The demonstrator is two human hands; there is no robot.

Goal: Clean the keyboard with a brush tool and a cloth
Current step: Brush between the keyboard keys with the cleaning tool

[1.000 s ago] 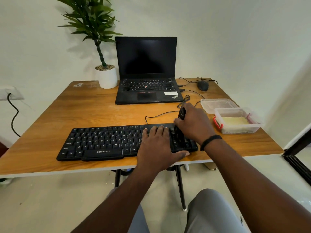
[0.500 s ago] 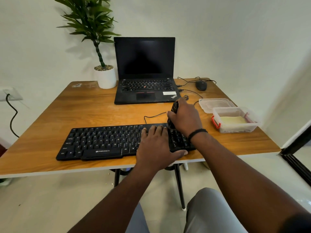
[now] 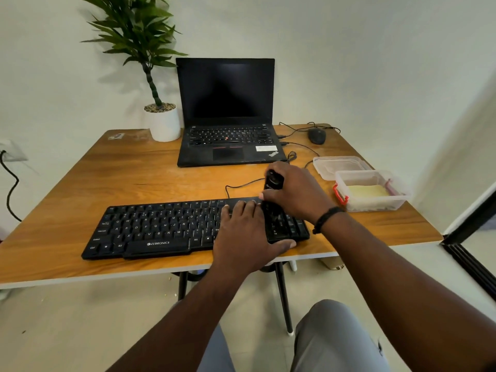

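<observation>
A black keyboard (image 3: 161, 226) lies along the front of the wooden table (image 3: 134, 178). My left hand (image 3: 245, 233) rests flat on its right part, fingers straight over the keys and thumb at the front edge. My right hand (image 3: 298, 193) grips a black brush tool (image 3: 273, 181) upright over the keyboard's right end; the tool's lower end meets the keys beside my left fingers. A yellow cloth (image 3: 367, 190) lies inside a clear box (image 3: 375, 206) at the table's right.
A black laptop (image 3: 228, 140) stands open behind the keyboard, with a potted plant (image 3: 163, 122) to its left and a mouse (image 3: 317, 135) to its right. The box's lid (image 3: 341, 165) lies behind the box. Cables trail across the table.
My right hand has moved the brush tool left and back along the keyboard's right end. My left hand has stayed on the keys.
</observation>
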